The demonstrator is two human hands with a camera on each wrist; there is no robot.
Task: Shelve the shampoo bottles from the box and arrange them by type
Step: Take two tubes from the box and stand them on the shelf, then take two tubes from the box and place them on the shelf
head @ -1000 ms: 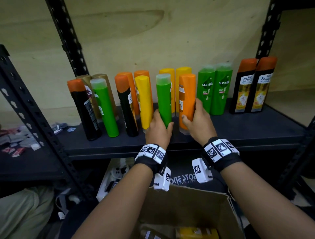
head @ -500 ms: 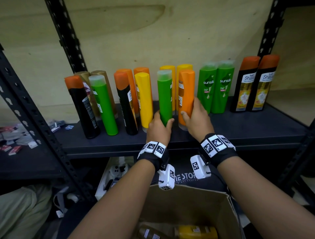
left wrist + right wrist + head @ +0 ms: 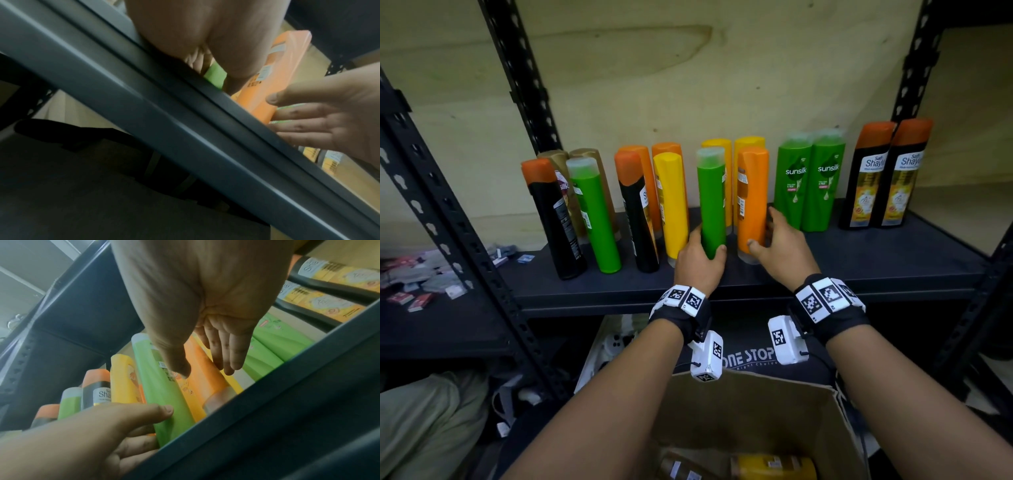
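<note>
An upright green bottle (image 3: 710,202) stands near the middle of the dark shelf (image 3: 859,260), and my left hand (image 3: 700,260) grips it round the base. Right beside it stands an orange bottle (image 3: 753,198). My right hand (image 3: 777,240) lies open at that bottle's right side, fingers straight and thumb by its base. The right wrist view shows the straight fingers (image 3: 224,353) over the orange bottle (image 3: 197,374) and my left hand's thumb on the green bottle (image 3: 160,386). Other bottles line the shelf: black-and-orange, brown, yellow, orange and green Sunsilk (image 3: 810,181).
Two black Shayla bottles (image 3: 887,178) stand at the shelf's right end, with bare shelf in front of them. A black upright post (image 3: 458,222) rises at the left. Below my wrists sits an open cardboard box (image 3: 739,411) holding a yellow bottle (image 3: 774,466) and a brown one.
My right hand has let go of the orange bottle and opened to its right. My left hand keeps its hold on the green bottle.
</note>
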